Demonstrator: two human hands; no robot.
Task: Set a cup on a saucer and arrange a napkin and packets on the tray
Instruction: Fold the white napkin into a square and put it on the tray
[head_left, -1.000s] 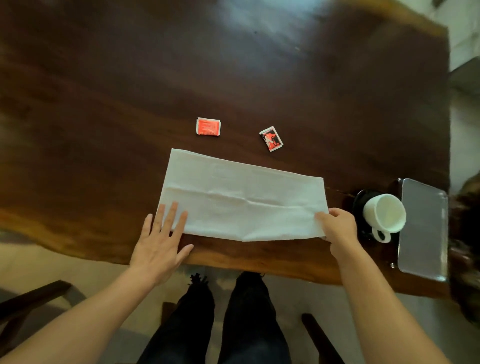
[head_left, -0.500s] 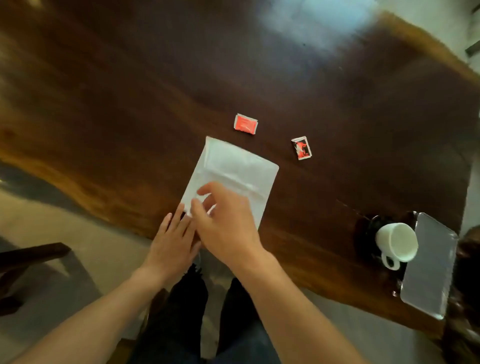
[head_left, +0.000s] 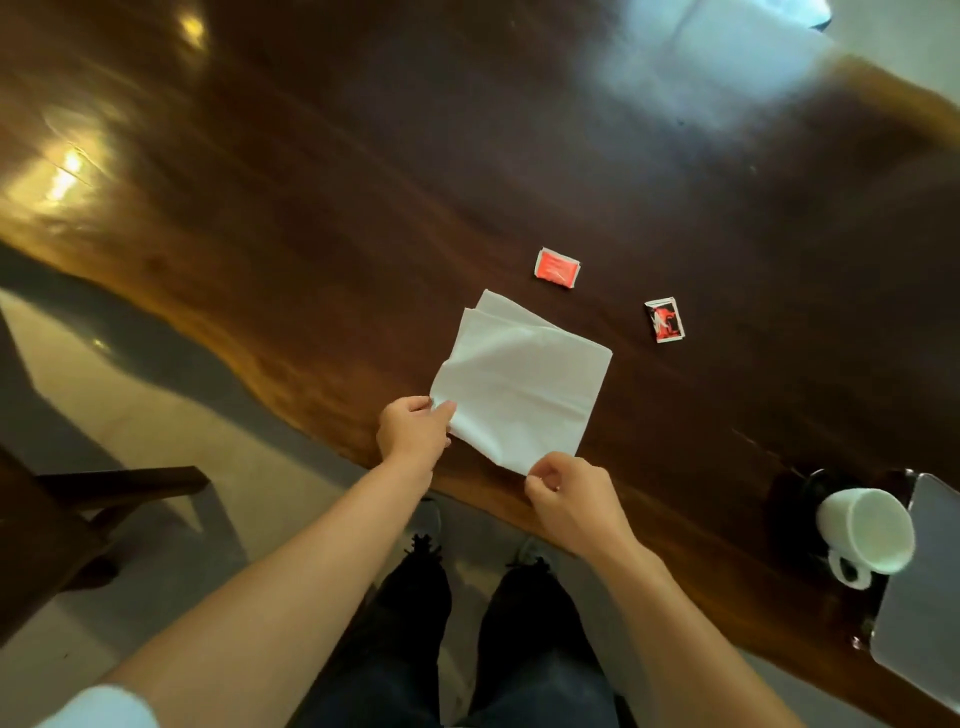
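Observation:
A white napkin (head_left: 522, 382), folded in half, lies near the front edge of the dark wooden table (head_left: 363, 208). My left hand (head_left: 413, 431) pinches its near left corner. My right hand (head_left: 571, 501) pinches its near right corner. Two red packets lie beyond it: one (head_left: 557, 267) just past the far edge, the other (head_left: 665, 319) further right. At the far right a white cup (head_left: 865, 535) stands on a dark saucer (head_left: 795, 499), beside a grey metal tray (head_left: 924, 597).
A dark wooden chair (head_left: 67, 519) stands on the floor at the left. My legs and shoes are below the table edge. The tray reaches past the right edge of the frame.
The napkin was spread out long; my right hand carried its right end over to the left, folding it in half. Both hands now pinch the near corners. The view swung left.

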